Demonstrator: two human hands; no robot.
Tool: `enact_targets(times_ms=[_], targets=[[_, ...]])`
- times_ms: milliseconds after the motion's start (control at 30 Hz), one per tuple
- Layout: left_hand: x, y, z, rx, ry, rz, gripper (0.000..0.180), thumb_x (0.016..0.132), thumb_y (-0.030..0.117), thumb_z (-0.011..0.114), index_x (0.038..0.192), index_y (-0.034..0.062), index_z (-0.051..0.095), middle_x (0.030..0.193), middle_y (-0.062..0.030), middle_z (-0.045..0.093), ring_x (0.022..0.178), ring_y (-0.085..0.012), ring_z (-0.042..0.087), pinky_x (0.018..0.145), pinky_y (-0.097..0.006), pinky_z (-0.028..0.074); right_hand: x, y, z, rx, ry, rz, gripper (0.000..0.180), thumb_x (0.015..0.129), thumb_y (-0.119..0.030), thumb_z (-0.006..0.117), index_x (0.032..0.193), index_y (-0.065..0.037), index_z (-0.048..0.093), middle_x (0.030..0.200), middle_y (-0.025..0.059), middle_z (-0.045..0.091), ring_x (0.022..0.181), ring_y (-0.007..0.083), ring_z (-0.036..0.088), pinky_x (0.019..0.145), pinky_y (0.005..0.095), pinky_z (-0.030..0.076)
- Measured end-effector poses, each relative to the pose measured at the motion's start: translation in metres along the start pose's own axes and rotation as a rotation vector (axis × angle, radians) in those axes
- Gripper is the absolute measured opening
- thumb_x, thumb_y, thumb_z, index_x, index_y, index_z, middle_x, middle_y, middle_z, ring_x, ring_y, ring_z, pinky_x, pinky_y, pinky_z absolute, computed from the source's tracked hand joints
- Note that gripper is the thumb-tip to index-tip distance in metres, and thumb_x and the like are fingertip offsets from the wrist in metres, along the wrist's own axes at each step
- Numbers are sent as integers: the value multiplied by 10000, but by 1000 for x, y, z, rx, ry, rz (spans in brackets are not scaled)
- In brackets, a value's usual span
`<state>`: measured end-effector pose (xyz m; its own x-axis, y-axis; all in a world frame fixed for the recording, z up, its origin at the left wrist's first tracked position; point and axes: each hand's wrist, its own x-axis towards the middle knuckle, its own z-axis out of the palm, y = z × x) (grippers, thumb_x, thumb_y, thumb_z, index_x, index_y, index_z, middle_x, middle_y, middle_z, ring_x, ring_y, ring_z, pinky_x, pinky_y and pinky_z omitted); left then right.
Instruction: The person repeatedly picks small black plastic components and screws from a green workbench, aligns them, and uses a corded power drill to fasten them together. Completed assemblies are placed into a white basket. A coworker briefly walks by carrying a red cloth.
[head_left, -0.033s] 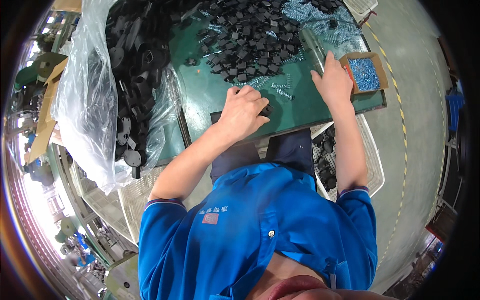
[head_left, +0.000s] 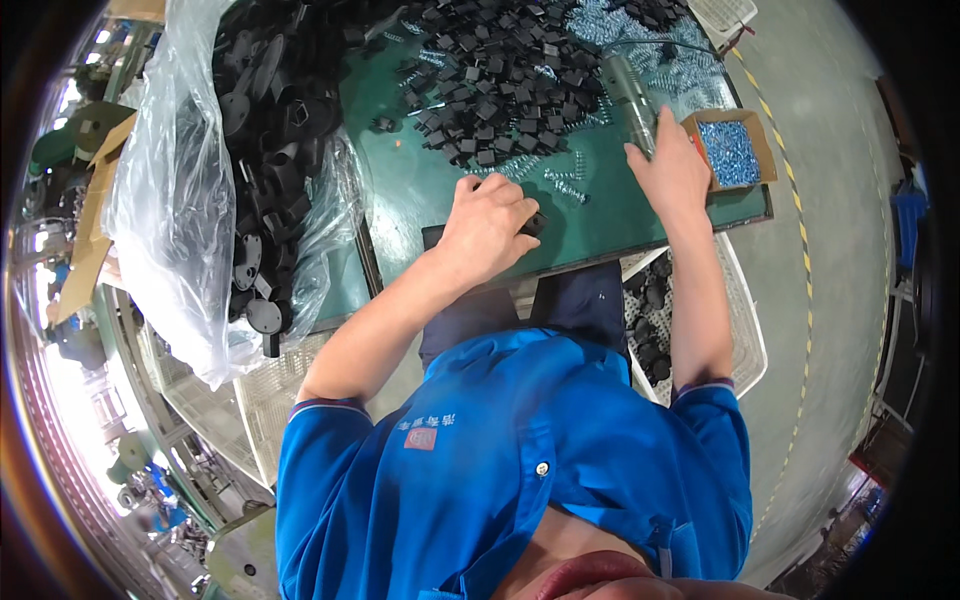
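Observation:
My left hand [head_left: 487, 225] is closed over a black plastic part [head_left: 537, 222] at the front edge of the green table. Most of that part is hidden beneath the fingers. At the right, my right hand [head_left: 672, 172] has its thumb and forefinger spread on either side of the near end of a dark cylindrical power screwdriver [head_left: 628, 95]. The other fingers cannot be seen well. Beyond my left hand lie a few loose coil springs [head_left: 567, 183] and a large heap of small black blocks [head_left: 500, 90].
A small cardboard box [head_left: 765, 150] of bluish screws stands beside my right hand. More springs [head_left: 680, 75] are piled at the back right. On the left, clear plastic [head_left: 170, 200] surrounds black parts [head_left: 265, 130]. A white basket [head_left: 745, 300] with black pieces sits below the table edge.
The screwdriver, blurred before, shows sharply and its near end has come closer to my right thumb. My right hand has shifted very slightly. My left hand stays put.

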<state>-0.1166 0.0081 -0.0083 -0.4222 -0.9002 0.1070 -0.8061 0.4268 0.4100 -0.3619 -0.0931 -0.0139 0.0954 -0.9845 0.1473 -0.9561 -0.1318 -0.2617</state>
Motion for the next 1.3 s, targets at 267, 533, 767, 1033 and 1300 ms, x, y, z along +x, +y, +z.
enact_targets(times_ms=[267,533,767,1033,1300], targets=[[-4,-1,4,-22,44,5,427,613,205,817,1000,71,698,907,-33,623,986,-229,571,912,-413,392,-30,-39,-43,1523,387,-510,466,784,-86,723,1194,35,539,999,91,580,889,228,616,747,360,532],[-5,-2,8,-31,71,-16,376,602,207,817,941,100,693,830,-15,577,962,-209,553,894,-411,386,-49,-99,-26,1567,256,-461,804,798,-269,754,1380,-21,258,980,142,479,646,240,642,609,308,531],[-6,-1,6,-24,44,-35,362,617,229,807,939,109,693,820,-10,565,957,-209,547,889,-422,379,-44,-108,-14,1484,304,-428,829,798,-351,734,1370,-24,231,951,131,483,618,230,633,644,312,539],[-6,-1,6,0,28,-34,396,634,240,798,990,95,701,849,-15,568,970,-209,542,893,-426,380,-49,-110,-8,1523,245,-387,840,791,-330,750,1371,-4,237,967,139,474,627,238,627,608,324,541],[-6,-2,4,2,15,-27,328,663,253,785,947,107,710,861,-5,578,980,-198,536,902,-428,374,-47,-102,4,1428,177,-528,840,812,-284,748,1406,-14,220,996,152,472,649,253,618,591,350,543]])
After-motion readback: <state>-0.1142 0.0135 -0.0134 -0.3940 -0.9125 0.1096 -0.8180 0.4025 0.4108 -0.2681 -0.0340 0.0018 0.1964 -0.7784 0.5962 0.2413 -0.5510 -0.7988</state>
